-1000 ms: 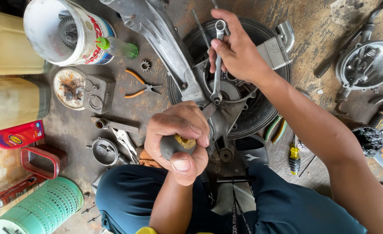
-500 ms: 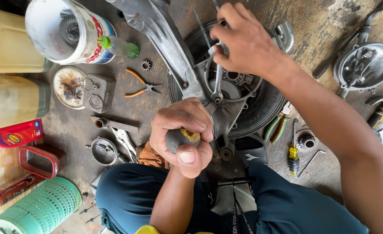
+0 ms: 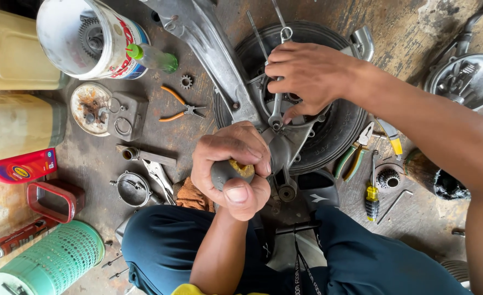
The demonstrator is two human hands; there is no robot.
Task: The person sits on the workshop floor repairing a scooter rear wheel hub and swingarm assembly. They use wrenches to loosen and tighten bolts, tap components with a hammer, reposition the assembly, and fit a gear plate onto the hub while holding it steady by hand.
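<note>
Wrench: upright on wheel hub, under right hand, gripped.
Left hand: clenched around grey tool handle, just below hub.

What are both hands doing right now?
Left hand: closed on a grey tool handle.
Right hand: fingers closed around a metal wrench.
</note>
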